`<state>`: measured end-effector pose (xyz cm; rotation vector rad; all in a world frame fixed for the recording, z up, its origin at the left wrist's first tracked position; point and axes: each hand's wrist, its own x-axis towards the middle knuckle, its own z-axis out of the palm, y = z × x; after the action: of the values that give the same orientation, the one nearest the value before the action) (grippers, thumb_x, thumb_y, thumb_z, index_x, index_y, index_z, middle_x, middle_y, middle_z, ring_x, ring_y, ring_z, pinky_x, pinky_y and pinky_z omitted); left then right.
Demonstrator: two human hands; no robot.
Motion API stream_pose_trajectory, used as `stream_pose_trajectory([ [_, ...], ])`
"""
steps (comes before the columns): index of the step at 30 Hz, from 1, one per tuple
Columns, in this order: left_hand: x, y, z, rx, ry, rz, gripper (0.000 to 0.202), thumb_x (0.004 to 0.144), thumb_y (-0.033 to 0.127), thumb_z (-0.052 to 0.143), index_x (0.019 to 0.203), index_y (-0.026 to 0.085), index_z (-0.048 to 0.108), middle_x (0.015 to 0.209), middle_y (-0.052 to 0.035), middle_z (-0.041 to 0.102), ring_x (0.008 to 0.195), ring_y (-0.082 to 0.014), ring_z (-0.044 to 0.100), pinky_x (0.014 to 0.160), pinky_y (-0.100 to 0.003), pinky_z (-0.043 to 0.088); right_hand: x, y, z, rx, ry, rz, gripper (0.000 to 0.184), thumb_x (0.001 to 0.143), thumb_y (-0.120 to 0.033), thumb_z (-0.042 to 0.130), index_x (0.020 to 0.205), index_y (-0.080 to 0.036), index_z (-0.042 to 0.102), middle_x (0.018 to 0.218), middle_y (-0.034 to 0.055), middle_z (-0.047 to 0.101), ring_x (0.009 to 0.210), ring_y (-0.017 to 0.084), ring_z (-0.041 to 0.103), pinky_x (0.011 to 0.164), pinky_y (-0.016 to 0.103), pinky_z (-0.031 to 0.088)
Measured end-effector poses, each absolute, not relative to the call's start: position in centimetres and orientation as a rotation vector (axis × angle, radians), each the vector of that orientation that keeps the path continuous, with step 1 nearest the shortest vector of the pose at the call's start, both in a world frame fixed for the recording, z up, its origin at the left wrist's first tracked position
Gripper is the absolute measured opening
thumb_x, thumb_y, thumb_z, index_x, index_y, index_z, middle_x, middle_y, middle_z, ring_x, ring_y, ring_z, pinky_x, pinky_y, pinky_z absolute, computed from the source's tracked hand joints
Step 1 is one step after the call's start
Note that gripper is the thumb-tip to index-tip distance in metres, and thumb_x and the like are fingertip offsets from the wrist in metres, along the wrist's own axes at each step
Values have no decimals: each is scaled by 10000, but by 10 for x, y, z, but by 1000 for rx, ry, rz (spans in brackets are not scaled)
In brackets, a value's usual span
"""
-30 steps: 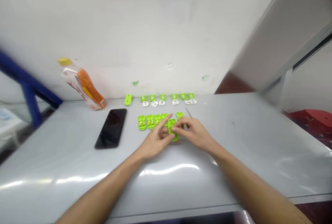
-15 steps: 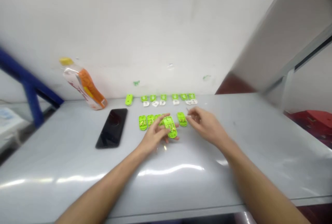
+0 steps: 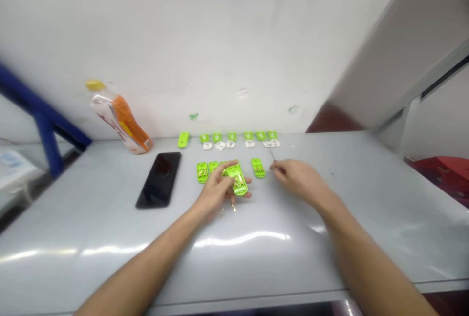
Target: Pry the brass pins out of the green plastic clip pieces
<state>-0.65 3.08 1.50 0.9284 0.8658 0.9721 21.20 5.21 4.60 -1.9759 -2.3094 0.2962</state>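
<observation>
My left hand (image 3: 216,191) grips a lime-green plastic casing half (image 3: 237,180) by its edges, tilted so its inner side with small brass-coloured parts faces me. My right hand (image 3: 296,177) is closed in a pinch on a thin grey rod (image 3: 271,153), which points up and away; its kind is too small to make out. Just left of my right fingers another green casing half (image 3: 258,168) lies on the table. More casing halves with brass parts, such as this one (image 3: 202,172), lie in a row beyond my left hand, which partly covers them.
Along the wall stand small green pieces (image 3: 232,136) in a line, with white pieces (image 3: 249,144) before them. One closed-looking green case (image 3: 183,140) lies at their left end. A black phone (image 3: 159,180) and a leaning drink bottle (image 3: 122,118) are on the left of the grey table (image 3: 234,267).
My right hand has moved slightly right, away from the nearby casing, and the thin rod now shows more clearly. My left hand has shifted its casing a little left.
</observation>
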Motion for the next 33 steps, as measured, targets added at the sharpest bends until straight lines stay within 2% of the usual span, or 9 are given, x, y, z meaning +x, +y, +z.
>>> stream_pose_trajectory([
  [2,-7,31,16,950,865,962,531,780,206,543,1292,213,399,941,-112,703,669,-191,692,435,-178,378,210,52,47,-1760,-2227,188,304,860,-361,466,1064,-194,616,873,62,679,743,203,617,636,306,437],
  [6,-8,32,15,966,893,940,531,774,185,561,1282,204,406,938,-117,705,683,-189,691,461,-187,395,202,43,48,-1376,-1994,16,226,900,-316,454,1005,-200,617,818,48,688,666,170,624,619,296,464],
  [13,-8,32,10,1012,882,946,479,767,194,590,1222,192,439,823,-71,697,705,-192,684,496,-198,421,188,22,51,-1007,-1742,272,175,926,-315,428,899,-218,571,553,-24,591,541,138,608,535,267,476],
  [23,-11,34,6,1092,932,949,463,779,215,583,1224,197,456,692,-6,650,561,-130,620,530,-222,450,184,14,54,-976,-1827,219,187,939,-312,391,884,-228,549,553,-25,601,471,120,577,478,252,456],
  [29,-10,33,8,1088,941,955,452,775,204,576,1214,192,466,644,14,613,600,-146,640,539,-220,459,183,14,55,-952,-1856,203,157,929,-279,408,886,-231,550,565,-30,608,466,113,570,476,244,445],
  [33,-10,34,7,1088,943,976,470,768,205,574,1224,197,462,697,-13,649,685,-175,666,550,-222,460,184,13,53,-996,-1820,201,178,931,-305,397,884,-229,552,534,-29,588,468,125,571,489,258,454],
])
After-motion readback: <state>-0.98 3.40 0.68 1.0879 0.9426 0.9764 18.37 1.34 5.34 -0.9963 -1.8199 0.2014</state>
